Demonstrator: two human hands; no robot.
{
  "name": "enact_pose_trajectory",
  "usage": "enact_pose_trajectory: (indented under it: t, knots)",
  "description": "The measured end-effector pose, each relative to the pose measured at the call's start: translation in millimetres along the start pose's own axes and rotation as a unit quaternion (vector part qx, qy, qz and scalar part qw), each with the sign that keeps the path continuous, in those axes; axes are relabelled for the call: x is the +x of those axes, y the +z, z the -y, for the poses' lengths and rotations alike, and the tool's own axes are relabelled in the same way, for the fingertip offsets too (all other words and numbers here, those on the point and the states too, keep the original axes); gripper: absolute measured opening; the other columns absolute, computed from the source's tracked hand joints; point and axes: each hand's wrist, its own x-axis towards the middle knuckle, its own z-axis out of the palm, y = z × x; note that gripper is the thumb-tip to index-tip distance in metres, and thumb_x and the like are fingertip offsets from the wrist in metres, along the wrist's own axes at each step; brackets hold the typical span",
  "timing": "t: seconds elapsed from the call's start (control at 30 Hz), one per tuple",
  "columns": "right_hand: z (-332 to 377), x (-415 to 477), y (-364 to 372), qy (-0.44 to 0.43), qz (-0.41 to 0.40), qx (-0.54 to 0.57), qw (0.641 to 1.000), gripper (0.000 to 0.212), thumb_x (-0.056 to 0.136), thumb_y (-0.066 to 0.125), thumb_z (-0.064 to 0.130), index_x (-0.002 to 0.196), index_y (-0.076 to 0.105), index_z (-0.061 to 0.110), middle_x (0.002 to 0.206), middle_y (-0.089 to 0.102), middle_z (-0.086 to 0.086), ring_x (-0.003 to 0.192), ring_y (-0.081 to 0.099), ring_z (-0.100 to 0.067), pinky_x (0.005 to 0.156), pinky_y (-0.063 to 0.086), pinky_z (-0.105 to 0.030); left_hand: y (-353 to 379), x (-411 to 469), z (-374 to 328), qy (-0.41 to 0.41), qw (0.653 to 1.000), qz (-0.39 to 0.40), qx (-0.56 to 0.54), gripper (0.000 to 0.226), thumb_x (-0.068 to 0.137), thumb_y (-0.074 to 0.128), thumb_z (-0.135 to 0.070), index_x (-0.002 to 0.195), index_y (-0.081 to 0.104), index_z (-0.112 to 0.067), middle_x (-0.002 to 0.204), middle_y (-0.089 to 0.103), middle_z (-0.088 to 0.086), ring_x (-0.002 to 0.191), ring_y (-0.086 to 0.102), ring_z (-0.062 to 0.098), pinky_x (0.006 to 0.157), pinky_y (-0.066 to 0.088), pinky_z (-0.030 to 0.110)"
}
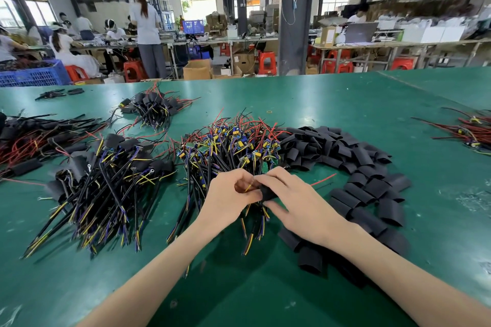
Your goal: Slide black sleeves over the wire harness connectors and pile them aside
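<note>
Black sleeve (269,193) between left hand (228,195), right hand (300,204); wires (259,223) point toward person.

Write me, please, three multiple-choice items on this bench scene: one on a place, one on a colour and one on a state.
1. Where do the loose black sleeves lie?
A. Right of the bare harness pile
B. In a blue crate
C. On a red stool

2. What colour is the table?
A. White
B. Green
C. Grey

3. What is the right hand doing?
A. Lying flat on the table
B. Holding scissors
C. Pinching a black sleeve

Answers:
1 A, they spread in an arc on the person's right of that pile.
2 B, its surface is green throughout.
3 C, its fingers pinch the black sleeve while the left hand grips a harness.
</note>
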Motion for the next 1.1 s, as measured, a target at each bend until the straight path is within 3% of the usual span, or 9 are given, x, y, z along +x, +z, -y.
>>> enact_pose_trajectory:
  t: [0.17, 0.3, 0.37, 0.47, 0.57, 0.67, 0.83, 0.97, 1.1]
  knots:
    - [-1, -2, 0, -0.017, -0.010, 0.011, 1.000, 0.052, 0.087, 0.061, 0.018, 0.135, 0.043, 0.014, 0.124, 0.046, -0.005, 0.102, 0.053, -0.029, 0.091, 0.044, -0.042, -2, -1, -6, 0.020, 1.000, -0.015, 0.008, 0.019, 0.072, 0.077, -0.002, 0.073, 0.063, -0.015, 0.060, 0.055, -0.009, 0.051, 0.044, -0.002, 0.055, 0.035, 0.010]
    - [-9, 2, -9, 0.006, -0.100, 0.011, 0.995, 0.055, 0.084, 0.066, 0.019, 0.134, 0.045, 0.007, 0.131, 0.043, -0.011, 0.120, 0.044, -0.023, 0.105, 0.034, -0.035, -22, 6, -15, 0.062, 0.991, -0.114, 0.037, 0.018, 0.074, 0.075, -0.003, 0.078, 0.064, -0.018, 0.066, 0.059, -0.011, 0.059, 0.049, -0.006, 0.061, 0.037, 0.007]
    - [-18, 2, -15, 0.043, -0.154, 0.015, 0.987, 0.053, 0.083, 0.067, 0.014, 0.132, 0.048, 0.004, 0.130, 0.044, -0.013, 0.122, 0.042, -0.023, 0.107, 0.032, -0.037, -41, 12, -15, 0.087, 0.976, -0.190, 0.057, 0.021, 0.075, 0.073, -0.003, 0.085, 0.063, -0.019, 0.072, 0.062, -0.009, 0.065, 0.052, -0.005, 0.066, 0.040, 0.008]
    - [-32, 1, -19, 0.123, -0.177, 0.016, 0.976, 0.050, 0.083, 0.066, 0.009, 0.130, 0.048, 0.003, 0.126, 0.044, -0.014, 0.120, 0.043, -0.029, 0.105, 0.035, -0.041, -71, 20, -5, 0.139, 0.936, -0.288, 0.148, 0.024, 0.078, 0.068, 0.000, 0.096, 0.062, -0.014, 0.084, 0.060, 0.003, 0.066, 0.048, 0.002, 0.070, 0.040, 0.023]
    - [-46, 0, -18, 0.187, -0.153, 0.001, 0.970, 0.047, 0.085, 0.063, 0.009, 0.129, 0.048, 0.003, 0.124, 0.042, -0.014, 0.118, 0.042, -0.030, 0.102, 0.034, -0.038, -98, 28, 13, 0.157, 0.896, -0.351, 0.221, 0.026, 0.083, 0.059, 0.005, 0.106, 0.062, -0.007, 0.097, 0.051, 0.014, 0.074, 0.042, 0.008, 0.071, 0.029, 0.018]
    - [-54, -2, -15, 0.212, -0.126, -0.016, 0.969, 0.042, 0.084, 0.064, 0.009, 0.123, 0.052, 0.002, 0.122, 0.043, -0.015, 0.114, 0.044, -0.032, 0.100, 0.036, -0.041, -119, 29, 34, 0.133, 0.885, -0.358, 0.265, 0.028, 0.088, 0.052, 0.005, 0.111, 0.062, -0.006, 0.109, 0.048, 0.021, 0.086, 0.046, 0.022, 0.078, 0.032, 0.021]
    - [-58, -3, -11, 0.230, -0.092, -0.033, 0.968, 0.039, 0.085, 0.063, 0.014, 0.122, 0.054, 0.007, 0.120, 0.044, -0.012, 0.111, 0.044, -0.030, 0.096, 0.035, -0.039, -144, 26, 60, 0.042, 0.877, -0.344, 0.332, 0.024, 0.089, 0.046, 0.008, 0.104, 0.065, 0.006, 0.110, 0.050, 0.024, 0.098, 0.051, 0.039, 0.087, 0.040, 0.040]
    - [-60, -2, -11, 0.234, -0.082, -0.032, 0.968, 0.037, 0.086, 0.062, 0.015, 0.121, 0.054, 0.007, 0.117, 0.045, -0.011, 0.109, 0.043, -0.029, 0.096, 0.036, -0.040, -154, 26, 65, -0.052, 0.883, -0.331, 0.329, 0.034, 0.079, 0.046, 0.015, 0.104, 0.067, 0.007, 0.113, 0.052, 0.025, 0.101, 0.050, 0.041, 0.091, 0.039, 0.042]
    - [-63, -2, -11, 0.238, -0.063, -0.044, 0.968, 0.036, 0.087, 0.060, 0.017, 0.121, 0.054, 0.009, 0.116, 0.046, -0.009, 0.109, 0.042, -0.027, 0.095, 0.036, -0.039, -156, 24, 65, -0.061, 0.866, -0.321, 0.378, 0.038, 0.073, 0.050, 0.014, 0.105, 0.068, 0.004, 0.113, 0.056, 0.024, 0.104, 0.045, 0.043, 0.091, 0.037, 0.046]
